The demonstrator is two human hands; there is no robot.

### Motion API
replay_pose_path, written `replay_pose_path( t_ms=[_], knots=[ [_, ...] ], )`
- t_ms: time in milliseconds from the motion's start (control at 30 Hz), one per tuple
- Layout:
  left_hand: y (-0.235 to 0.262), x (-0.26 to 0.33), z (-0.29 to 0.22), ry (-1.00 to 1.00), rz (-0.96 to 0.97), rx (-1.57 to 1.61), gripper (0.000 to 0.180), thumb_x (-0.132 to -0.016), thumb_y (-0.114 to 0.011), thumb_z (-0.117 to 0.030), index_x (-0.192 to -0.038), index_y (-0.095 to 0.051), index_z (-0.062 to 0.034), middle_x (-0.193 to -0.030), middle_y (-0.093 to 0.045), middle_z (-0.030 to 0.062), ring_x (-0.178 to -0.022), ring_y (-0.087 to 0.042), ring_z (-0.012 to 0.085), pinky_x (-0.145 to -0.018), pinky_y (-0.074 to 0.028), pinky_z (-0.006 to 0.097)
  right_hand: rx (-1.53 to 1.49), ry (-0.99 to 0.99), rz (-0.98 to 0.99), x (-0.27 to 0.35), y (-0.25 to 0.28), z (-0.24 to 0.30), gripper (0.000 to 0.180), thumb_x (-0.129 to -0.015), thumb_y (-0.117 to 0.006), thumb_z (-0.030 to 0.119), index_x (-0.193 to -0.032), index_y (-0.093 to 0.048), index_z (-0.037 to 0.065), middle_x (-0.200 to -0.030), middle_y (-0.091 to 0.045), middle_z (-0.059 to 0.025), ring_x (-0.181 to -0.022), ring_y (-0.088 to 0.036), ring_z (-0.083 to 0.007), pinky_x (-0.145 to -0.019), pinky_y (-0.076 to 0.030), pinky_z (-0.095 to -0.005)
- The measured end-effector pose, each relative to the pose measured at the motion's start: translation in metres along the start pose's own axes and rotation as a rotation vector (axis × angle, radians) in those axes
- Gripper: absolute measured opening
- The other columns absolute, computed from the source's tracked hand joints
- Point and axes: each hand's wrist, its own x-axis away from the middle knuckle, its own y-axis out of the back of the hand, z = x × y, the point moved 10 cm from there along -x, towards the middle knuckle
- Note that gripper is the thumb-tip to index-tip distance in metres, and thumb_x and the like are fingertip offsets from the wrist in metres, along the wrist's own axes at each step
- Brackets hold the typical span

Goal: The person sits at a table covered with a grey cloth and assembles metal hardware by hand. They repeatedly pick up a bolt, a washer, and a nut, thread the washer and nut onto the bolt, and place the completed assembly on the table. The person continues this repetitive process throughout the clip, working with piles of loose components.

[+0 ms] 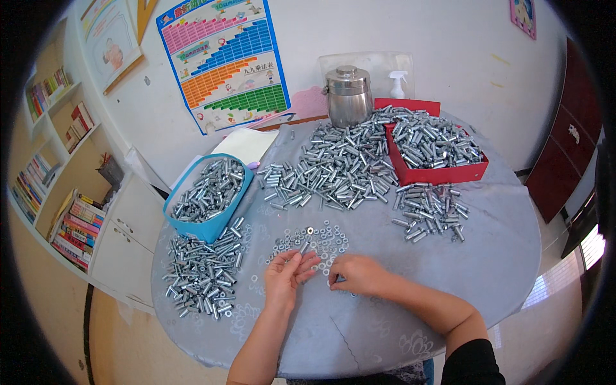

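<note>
Forearms (263,333) cross the tabletop's near edge (321,374); left hand (287,273) grasps metal tube (305,246); right hand (357,274), grip unclear; lettered poster (224,64) behind.

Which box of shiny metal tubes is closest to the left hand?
The blue tub, on the table's left; the red box, on the right, is farther from the left hand.

In front of me the wall (459,45) is white, hung with a bright blue-edged chart (224,67) and, high to my right, a small pink-framed picture (524,18). On my left stands a white cupboard (122,253) with shelves of books (80,221) above its doors. I have a rounded table (398,340) under grey cloth, a pale, shiny floor (545,292), and dark red panelling (564,131) at my right, near bright light.
</note>
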Motion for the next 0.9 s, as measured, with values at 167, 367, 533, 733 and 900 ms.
replay_pose_path(
  t_ms=[167,367,533,733,900],
  knots=[
    [-0.002,0.001,0.003,0.024,0.015,-0.013,0.019,-0.083,-0.055,-0.009,-0.1,-0.049,-0.0002,-0.097,-0.059,0.0235,-0.083,-0.063,0.0284,-0.061,-0.055,0.027,-0.01,-0.02,-0.043,0.0,0.005,0.007,0.018,-0.066,-0.067,0.018,-0.081,-0.06,0.009,-0.081,-0.061,-0.0053,-0.081,-0.057,-0.0234,-0.07,-0.044,-0.0353],
    [-0.002,0.001,0.005,0.026,0.016,-0.032,0.018,-0.083,-0.055,-0.009,-0.098,-0.049,-0.0003,-0.095,-0.06,0.0222,-0.081,-0.063,0.0273,-0.061,-0.055,0.027,-0.058,-0.125,0.072,0.0,-0.006,-0.002,0.018,-0.065,-0.067,0.016,-0.08,-0.06,0.008,-0.08,-0.062,-0.0056,-0.078,-0.059,-0.0236,-0.067,-0.045,-0.0362],
    [0.0,0.0,0.009,0.028,0.023,-0.053,0.018,-0.084,-0.055,-0.009,-0.098,-0.049,-0.0002,-0.094,-0.06,0.0217,-0.08,-0.063,0.0271,-0.062,-0.054,0.028,0.025,-0.015,-0.047,-0.001,0.004,0.005,0.019,-0.065,-0.067,0.017,-0.08,-0.061,0.007,-0.074,-0.062,-0.0076,-0.073,-0.06,-0.0246,-0.065,-0.046,-0.0368],
    [-0.003,0.001,0.011,0.045,0.041,-0.076,0.017,-0.084,-0.054,-0.009,-0.098,-0.049,0.0011,-0.092,-0.06,0.0209,-0.078,-0.063,0.0273,-0.063,-0.054,0.029,-0.134,-0.15,-0.034,-0.001,0.008,-0.003,0.018,-0.067,-0.067,0.018,-0.08,-0.061,0.007,-0.075,-0.061,-0.0085,-0.072,-0.059,-0.0234,-0.064,-0.045,-0.0341],
    [-0.007,0.002,0.013,0.063,0.074,-0.106,0.016,-0.084,-0.055,-0.009,-0.095,-0.051,0.0018,-0.088,-0.061,0.0195,-0.075,-0.063,0.0264,-0.063,-0.054,0.029,-0.788,-0.28,-0.44,-0.001,0.036,-0.048,0.017,-0.071,-0.069,0.016,-0.083,-0.062,0.006,-0.073,-0.061,-0.0015,-0.066,-0.055,-0.01,-0.06,-0.043,-0.0241]
  ],
)
